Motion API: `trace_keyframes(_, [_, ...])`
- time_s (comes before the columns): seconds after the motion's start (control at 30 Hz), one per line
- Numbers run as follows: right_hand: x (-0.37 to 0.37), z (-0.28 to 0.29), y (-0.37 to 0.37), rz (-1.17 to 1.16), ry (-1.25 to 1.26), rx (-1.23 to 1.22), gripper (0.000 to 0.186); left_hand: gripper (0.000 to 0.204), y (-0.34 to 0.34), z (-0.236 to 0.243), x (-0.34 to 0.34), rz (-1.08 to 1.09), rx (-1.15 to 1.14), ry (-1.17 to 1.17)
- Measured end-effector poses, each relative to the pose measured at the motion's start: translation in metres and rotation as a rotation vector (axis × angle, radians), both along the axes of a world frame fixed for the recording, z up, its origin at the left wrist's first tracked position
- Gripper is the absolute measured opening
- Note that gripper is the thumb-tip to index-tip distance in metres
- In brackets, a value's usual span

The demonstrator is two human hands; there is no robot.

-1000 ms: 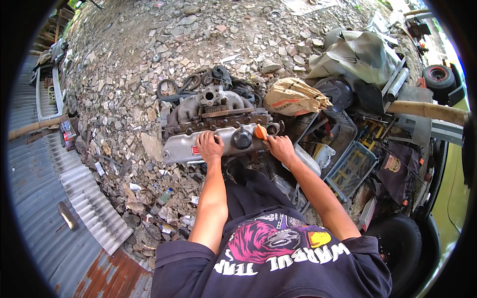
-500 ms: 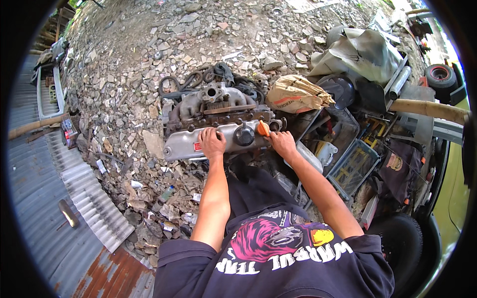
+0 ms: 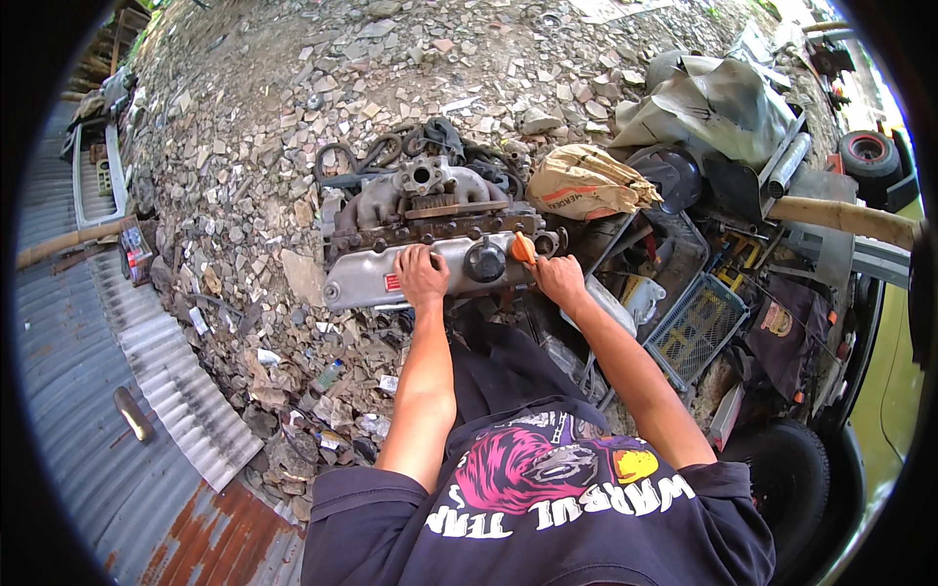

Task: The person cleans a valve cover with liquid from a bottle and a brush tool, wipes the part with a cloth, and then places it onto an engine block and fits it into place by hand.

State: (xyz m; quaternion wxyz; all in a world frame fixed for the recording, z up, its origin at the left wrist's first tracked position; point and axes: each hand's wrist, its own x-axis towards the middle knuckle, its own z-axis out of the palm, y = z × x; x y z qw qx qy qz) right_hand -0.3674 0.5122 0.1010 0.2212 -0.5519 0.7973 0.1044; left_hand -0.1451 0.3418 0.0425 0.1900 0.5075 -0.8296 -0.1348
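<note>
Beside orange piece (image 3: 523,248), right hand (image 3: 562,279); finger contact hard to tell.

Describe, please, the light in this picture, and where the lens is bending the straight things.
Head view, centre: daylight looks soft, no hard shadow across the silver engine cover; head view, upper right: glare washes out the background above the red-rimmed tyre; head view, left: corrugated metal sheets bow along the dark rim.

A dark shirt (image 3: 376,532) with short sleeves (image 3: 357,490) is worn, its cloth printed with a pink-and-grey figure (image 3: 493,469), a yellow patch (image 3: 635,465) and bold white lettering (image 3: 625,500); dark trousers (image 3: 498,369) are also worn.
</note>
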Motion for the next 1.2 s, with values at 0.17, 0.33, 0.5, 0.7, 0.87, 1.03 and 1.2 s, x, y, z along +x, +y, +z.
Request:
trace_keyframes(0.17, [0.0,-0.001,0.003,0.018,0.017,-0.148,0.036,0.017,0.001,0.001,-0.001,0.002,-0.009,0.001])
trace_keyframes(0.33, [0.002,-0.005,0.003,-0.006,0.002,-0.055,0.035,0.016,0.0,0.0,-0.002,0.001,-0.006,0.001])
trace_keyframes(0.5, [-0.002,-0.004,0.005,-0.008,-0.02,0.041,0.033,0.016,0.002,0.001,-0.002,0.001,-0.001,-0.006])
trace_keyframes(0.7, [0.005,-0.006,0.011,-0.032,0.022,-0.156,0.033,0.016,0.001,0.001,-0.001,0.001,-0.004,0.004])
trace_keyframes(0.87, [0.005,-0.011,0.011,-0.009,0.045,-0.218,0.031,0.016,0.002,0.003,-0.002,0.004,0.003,-0.009])
trace_keyframes(1.03, [0.001,-0.011,0.009,0.011,0.019,-0.155,0.03,0.016,0.001,0.0,-0.001,0.004,-0.003,-0.006])
trace_keyframes(1.2, [0.001,-0.01,0.011,0.046,0.034,-0.287,0.031,0.013,0.001,0.0,-0.002,0.005,-0.021,-0.024])
